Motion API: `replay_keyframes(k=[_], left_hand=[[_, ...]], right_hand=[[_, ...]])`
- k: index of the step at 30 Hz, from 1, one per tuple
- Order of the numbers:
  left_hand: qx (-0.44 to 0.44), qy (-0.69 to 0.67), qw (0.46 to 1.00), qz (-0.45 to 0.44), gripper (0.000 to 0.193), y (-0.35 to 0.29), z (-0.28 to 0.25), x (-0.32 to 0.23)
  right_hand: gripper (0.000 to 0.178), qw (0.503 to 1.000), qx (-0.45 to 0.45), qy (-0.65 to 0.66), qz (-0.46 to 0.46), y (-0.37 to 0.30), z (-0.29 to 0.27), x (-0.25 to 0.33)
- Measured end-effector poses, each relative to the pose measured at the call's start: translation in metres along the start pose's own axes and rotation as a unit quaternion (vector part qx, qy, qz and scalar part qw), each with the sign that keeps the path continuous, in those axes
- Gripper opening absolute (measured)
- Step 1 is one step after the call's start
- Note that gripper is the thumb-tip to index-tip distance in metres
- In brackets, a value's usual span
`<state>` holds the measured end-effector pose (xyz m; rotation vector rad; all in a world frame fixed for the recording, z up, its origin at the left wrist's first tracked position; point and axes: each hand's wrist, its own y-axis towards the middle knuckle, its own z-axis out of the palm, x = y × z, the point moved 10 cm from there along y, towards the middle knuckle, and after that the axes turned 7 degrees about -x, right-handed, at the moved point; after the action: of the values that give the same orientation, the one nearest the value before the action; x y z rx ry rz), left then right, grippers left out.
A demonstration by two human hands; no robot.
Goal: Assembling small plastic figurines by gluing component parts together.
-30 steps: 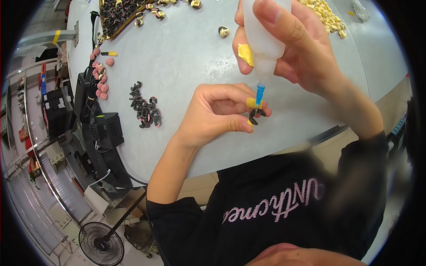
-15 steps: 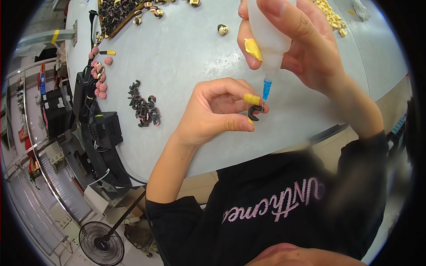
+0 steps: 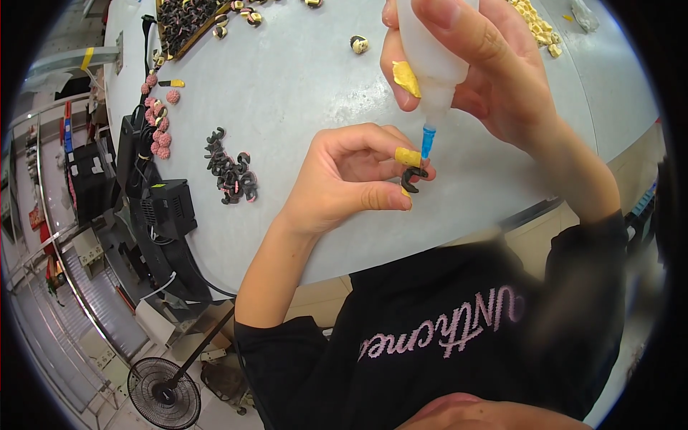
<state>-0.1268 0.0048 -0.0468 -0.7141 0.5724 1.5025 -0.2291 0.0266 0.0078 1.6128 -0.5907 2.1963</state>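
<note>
Between thumb and fingers, my left hand [image 3: 344, 172] pinches a small black curved piece [image 3: 410, 180], hook-shaped. Yellow tape [image 3: 408, 157] wraps one of its fingertips. Above it, my right hand [image 3: 494, 64] grips a translucent white squeeze bottle [image 3: 433, 57], tipped upside down. The bottle's blue needle tip [image 3: 428, 142] points down at the upper end of the black piece; whether the needle touches it I cannot tell. A yellow wrapping [image 3: 406, 79] covers a fingertip of my right hand beside the bottle.
Left on the grey table lie a pile of black curved pieces [image 3: 231, 172], pink bumpy balls [image 3: 159, 129] and a yellow-handled knife [image 3: 173, 84]. A tray [image 3: 188, 49] of dark pieces stands far left. Black-and-cream balls [image 3: 359, 44] and yellow pieces [image 3: 536, 29] lie at the back.
The bottle and its needle tip have shifted very slightly left and up. The black piece is turned a little in my left fingers. Both hands keep their grip.
</note>
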Motion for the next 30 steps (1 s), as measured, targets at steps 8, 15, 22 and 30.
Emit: replay_keyframes(k=[8, 15, 22, 30], left_hand=[[-0.004, -0.006, 1.0, -0.002, 0.031, -0.0003, -0.0007, -0.0001], [-0.003, 0.0, 1.0, -0.007, 0.032, 0.0003, -0.0004, -0.0004], [-0.013, -0.008, 1.0, 0.002, 0.031, -0.0004, -0.002, -0.0011], [-0.004, -0.006, 1.0, 0.003, 0.031, 0.0006, -0.001, -0.0007]], right_hand=[[0.031, 1.0, 0.015, 0.015, -0.017, 0.0001, 0.0019, -0.0021], [0.03, 1.0, -0.001, -0.001, -0.01, 0.0003, 0.0, -0.0006], [0.033, 0.997, -0.021, -0.068, -0.003, 0.0007, 0.0016, 0.0024], [0.038, 0.998, -0.045, -0.033, 0.035, -0.0033, -0.0058, 0.0057]])
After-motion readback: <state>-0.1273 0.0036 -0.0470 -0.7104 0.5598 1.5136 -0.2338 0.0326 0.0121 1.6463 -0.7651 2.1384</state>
